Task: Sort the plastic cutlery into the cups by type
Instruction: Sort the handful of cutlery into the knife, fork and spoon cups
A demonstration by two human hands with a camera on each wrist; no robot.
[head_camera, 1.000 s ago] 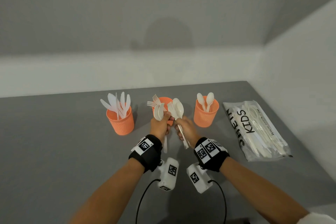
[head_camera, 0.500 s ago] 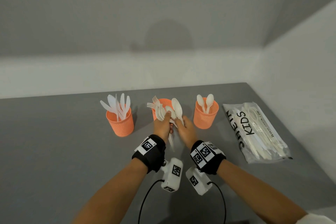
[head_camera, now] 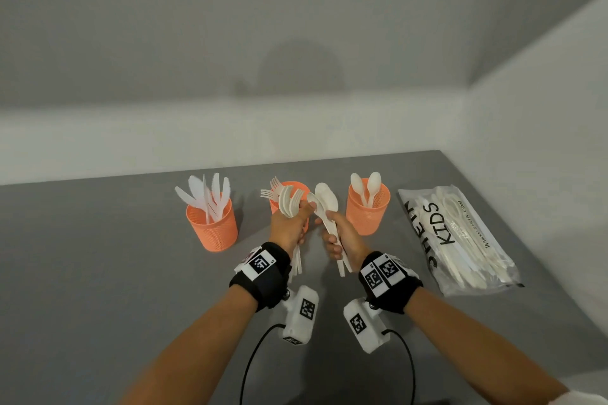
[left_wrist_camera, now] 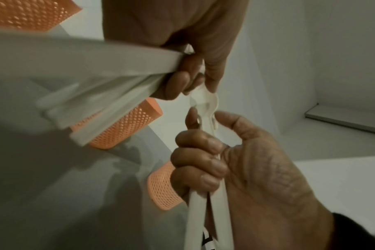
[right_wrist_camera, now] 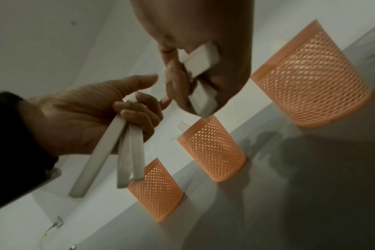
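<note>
Grey tabletop (head_camera: 98, 273), 3 orange mesh cups in a row near the back edge. L cup (head_camera: 213, 227) holds white plastic knives (head_camera: 207, 194), blades up. Mid cup (head_camera: 289, 197) holds forks (head_camera: 271, 191), tines up; partly hidden behind the hands. R cup (head_camera: 368, 210) holds 2 spoons (head_camera: 366, 186), bowls up. Left hand (head_camera: 289, 227), just in front of the mid cup, fingers curled round a bundle of forks/spoons (head_camera: 289, 204); heads fan out above the fist, handles stick out below by the wrist. Exact count in the bundle can't be told; right wrist view shows abt 3 handles (right_wrist_camera: 122, 152) hanging from the left hand (right_wrist_camera: 79, 115). Right hand (head_camera: 345, 238), just beside the left, between mid and R cups, fingers wrapped round the handles of a few spoons (head_camera: 325, 200), bowls up and leaning toward the left hand's bundle. In left wrist view the right hand (left_wrist_camera: 246, 165) has fingers (left_wrist_camera: 199, 162) closed on the white handles w/ thumb raised, while the left hand's fingertips (left_wrist_camera: 180, 81) meet a spoon bowl (left_wrist_camera: 203, 99) at the top; whether they pinch it or only touch it can't be told. Both hands off the table. Clear bag (head_camera: 460, 240) printed "KIDS", w/ more white cutlery inside, lies flat on the table to the R, apart from the cups. Black wrist straps w/ square markers and white camera units on both wrists.
</note>
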